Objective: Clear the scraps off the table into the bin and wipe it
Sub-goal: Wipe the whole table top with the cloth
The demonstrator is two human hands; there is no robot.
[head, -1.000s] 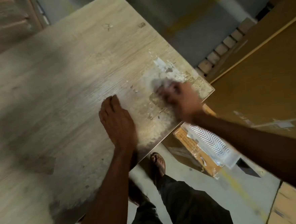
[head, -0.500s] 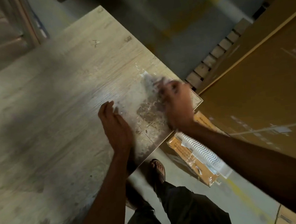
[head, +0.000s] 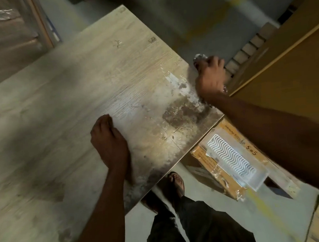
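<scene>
Your right hand [head: 211, 77] grips a pale wad [head: 199, 57] at the table [head: 61, 127]'s right edge, your left hand [head: 109, 141] rests empty and loosely curled, and stains [head: 181, 115] are left to wipe.

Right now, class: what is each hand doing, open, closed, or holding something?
Left hand: open, fingers loosely curled, resting on the table.
Right hand: closed on a whitish wad at the table's edge.

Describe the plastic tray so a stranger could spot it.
From the wooden table, drop off its near edge to the floor. A cardboard box marked 505 lies there. The tray sits on it: clear plastic with white wavy ridges, unlike the brown boxes.
</scene>
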